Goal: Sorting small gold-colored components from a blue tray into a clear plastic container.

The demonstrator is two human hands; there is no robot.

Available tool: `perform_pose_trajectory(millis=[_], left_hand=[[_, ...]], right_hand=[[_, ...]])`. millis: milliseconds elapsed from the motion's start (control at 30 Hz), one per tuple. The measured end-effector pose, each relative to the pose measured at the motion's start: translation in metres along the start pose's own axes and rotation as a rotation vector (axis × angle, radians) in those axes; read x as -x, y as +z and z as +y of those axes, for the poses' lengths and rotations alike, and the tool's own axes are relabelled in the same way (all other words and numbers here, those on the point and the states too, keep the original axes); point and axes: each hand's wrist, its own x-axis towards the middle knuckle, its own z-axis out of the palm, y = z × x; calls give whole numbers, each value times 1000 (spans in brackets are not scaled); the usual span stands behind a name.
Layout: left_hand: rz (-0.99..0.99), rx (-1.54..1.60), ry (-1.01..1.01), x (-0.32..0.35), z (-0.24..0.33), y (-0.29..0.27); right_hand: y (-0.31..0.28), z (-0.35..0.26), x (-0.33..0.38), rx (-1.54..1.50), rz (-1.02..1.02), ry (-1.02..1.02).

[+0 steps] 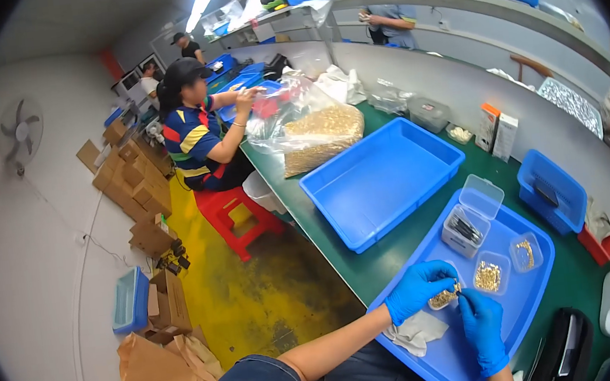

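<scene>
Sensibly, in the lower right of the frame, the left hand (421, 291) and right hand (484, 326), both seemingly pinching a tiny gold piece (457, 287), are working low over a small tub (446, 306), so any slip is ending inside.

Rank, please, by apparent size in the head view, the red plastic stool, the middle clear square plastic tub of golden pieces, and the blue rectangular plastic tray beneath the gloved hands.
1. Blue tray, clearly largest
2. Red stool, farther away
3. Middle tub
</scene>
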Motion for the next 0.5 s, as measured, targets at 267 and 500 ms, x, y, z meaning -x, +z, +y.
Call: perform_pose_trajectory(millis=[267,500], left_hand=[[-8,36,-48,5,3,-5],[-14,-202,-2,-4,-5,2]], right_hand=[[6,3,-3,-9,-34,-25],[-11,-1,-4,-161,-194,276]])
